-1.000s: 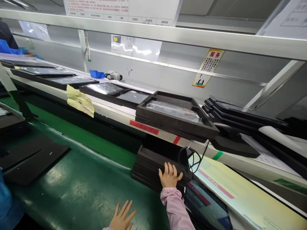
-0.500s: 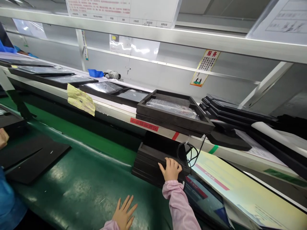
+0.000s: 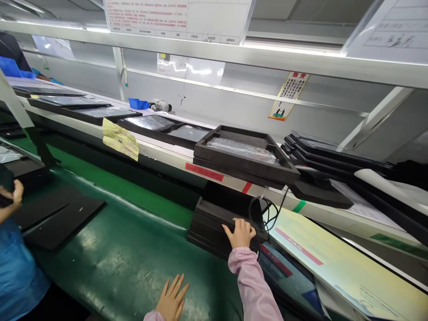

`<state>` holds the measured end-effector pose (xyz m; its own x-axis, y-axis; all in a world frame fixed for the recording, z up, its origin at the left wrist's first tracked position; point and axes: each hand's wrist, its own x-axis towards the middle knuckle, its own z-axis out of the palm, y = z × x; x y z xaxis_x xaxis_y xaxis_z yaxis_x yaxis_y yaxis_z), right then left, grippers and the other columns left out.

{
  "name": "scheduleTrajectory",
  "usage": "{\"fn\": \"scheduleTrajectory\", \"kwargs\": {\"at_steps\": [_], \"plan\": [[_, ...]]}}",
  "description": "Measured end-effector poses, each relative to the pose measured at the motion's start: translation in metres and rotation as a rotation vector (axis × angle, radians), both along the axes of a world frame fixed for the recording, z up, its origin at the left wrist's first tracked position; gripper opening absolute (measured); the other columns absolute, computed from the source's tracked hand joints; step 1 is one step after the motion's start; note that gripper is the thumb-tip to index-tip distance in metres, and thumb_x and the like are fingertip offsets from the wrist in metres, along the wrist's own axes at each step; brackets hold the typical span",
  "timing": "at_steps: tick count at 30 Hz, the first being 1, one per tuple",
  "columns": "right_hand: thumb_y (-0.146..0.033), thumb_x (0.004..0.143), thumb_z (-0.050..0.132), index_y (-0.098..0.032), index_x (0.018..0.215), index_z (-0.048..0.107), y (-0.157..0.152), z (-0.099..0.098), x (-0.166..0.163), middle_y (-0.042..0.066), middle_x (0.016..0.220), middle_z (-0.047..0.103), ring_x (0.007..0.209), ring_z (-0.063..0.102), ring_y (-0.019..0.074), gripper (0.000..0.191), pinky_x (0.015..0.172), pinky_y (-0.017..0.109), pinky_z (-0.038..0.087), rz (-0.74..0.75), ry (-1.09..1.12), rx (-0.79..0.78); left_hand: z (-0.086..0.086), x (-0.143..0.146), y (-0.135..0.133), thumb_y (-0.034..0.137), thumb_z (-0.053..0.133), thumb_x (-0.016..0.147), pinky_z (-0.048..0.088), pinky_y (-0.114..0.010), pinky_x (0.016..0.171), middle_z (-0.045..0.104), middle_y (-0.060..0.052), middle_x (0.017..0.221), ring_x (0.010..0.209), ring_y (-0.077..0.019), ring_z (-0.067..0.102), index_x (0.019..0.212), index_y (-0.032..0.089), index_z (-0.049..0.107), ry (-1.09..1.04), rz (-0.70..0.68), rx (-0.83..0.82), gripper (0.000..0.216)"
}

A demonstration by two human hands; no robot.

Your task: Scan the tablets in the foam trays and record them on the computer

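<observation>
My right hand (image 3: 241, 232) is at the stack of black foam trays (image 3: 209, 225) under the shelf edge. Its fingers hook over the near rim of the top tray, thumb to the left. My left hand (image 3: 171, 299) lies on the green mat (image 3: 133, 267), fingers spread, holding nothing. Just right of the stack, a screen (image 3: 287, 267) showing a red FAIL band stands below the shelf. A coiled black cable (image 3: 264, 214) hangs close beside my right hand.
Above, the shelf holds a black tray with a film-wrapped panel (image 3: 240, 149), more trays to the left and stacked black trays (image 3: 331, 154) at right. Black sheets (image 3: 67, 218) lie on the mat at left. A co-worker's hand (image 3: 15, 198) grips something dark at the left edge.
The view has shifted slightly, so things appear a little further right. More of the co-worker's hand and blue sleeve shows. My hands have barely moved.
</observation>
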<state>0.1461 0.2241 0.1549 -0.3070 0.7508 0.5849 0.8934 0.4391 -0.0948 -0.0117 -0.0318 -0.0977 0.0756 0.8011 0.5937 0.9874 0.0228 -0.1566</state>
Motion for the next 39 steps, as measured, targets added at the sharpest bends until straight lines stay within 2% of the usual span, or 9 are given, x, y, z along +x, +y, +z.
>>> {"fn": "scheduleTrajectory", "kwargs": {"at_steps": [3,10,21,30,35,39], "plan": [[-0.050,0.089,0.051,-0.017,0.101,0.061,-0.001,0.001,0.000,0.007,0.101,0.064,0.095,0.048,0.0242,0.036,0.088,0.042,0.022,0.003,0.006,-0.026,0.006,0.001,0.001,0.015,0.047,0.071,0.026,-0.041,0.103,0.061,0.003,0.131,0.127,-0.0202,0.042,0.126,0.038,0.057,-0.012,0.023,-0.015,0.061],[-0.036,0.084,0.055,-0.018,0.103,0.059,-0.004,0.002,0.001,0.006,0.101,0.064,0.098,0.049,0.0244,0.026,0.089,0.043,0.023,0.013,0.019,-0.045,0.011,-0.003,-0.001,0.018,0.047,0.069,0.028,-0.041,0.101,0.062,0.003,0.130,0.126,-0.0210,0.042,0.129,0.036,0.055,0.032,-0.012,-0.019,0.063],[-0.034,0.078,0.058,-0.018,0.094,0.060,-0.002,-0.001,-0.005,0.005,0.096,0.065,0.096,0.050,0.0248,0.023,0.091,0.044,0.022,-0.029,0.108,-0.044,0.005,-0.001,-0.002,0.022,0.045,0.078,0.032,-0.039,0.099,0.057,0.004,0.137,0.127,-0.0205,0.042,0.137,0.037,0.045,0.037,0.004,-0.051,0.061],[-0.034,0.092,0.047,-0.022,0.107,0.060,0.000,0.007,0.011,0.005,0.106,0.063,0.102,0.051,0.0244,0.024,0.092,0.043,0.024,0.105,0.068,-0.221,0.010,-0.002,0.000,0.019,0.046,0.074,0.028,-0.041,0.101,0.061,0.005,0.131,0.127,-0.0201,0.041,0.127,0.039,0.056,0.019,0.008,-0.042,0.058],[-0.032,0.089,0.051,-0.025,0.105,0.064,0.010,0.019,0.013,0.003,0.109,0.064,0.103,0.052,0.0234,0.021,0.092,0.042,0.025,0.092,0.124,-0.388,0.008,-0.002,0.000,0.020,0.047,0.073,0.028,-0.041,0.100,0.061,0.004,0.131,0.127,-0.0196,0.042,0.128,0.039,0.055,0.033,-0.011,-0.053,0.059],[-0.032,0.087,0.052,-0.028,0.101,0.066,0.019,0.034,0.014,0.001,0.106,0.066,0.101,0.054,0.0217,0.020,0.089,0.041,0.025,0.108,0.161,-0.417,0.004,-0.003,0.000,0.017,0.047,0.075,0.030,-0.040,0.100,0.060,0.006,0.133,0.126,-0.0193,0.043,0.128,0.040,0.054,0.020,0.008,-0.066,0.059]]}}
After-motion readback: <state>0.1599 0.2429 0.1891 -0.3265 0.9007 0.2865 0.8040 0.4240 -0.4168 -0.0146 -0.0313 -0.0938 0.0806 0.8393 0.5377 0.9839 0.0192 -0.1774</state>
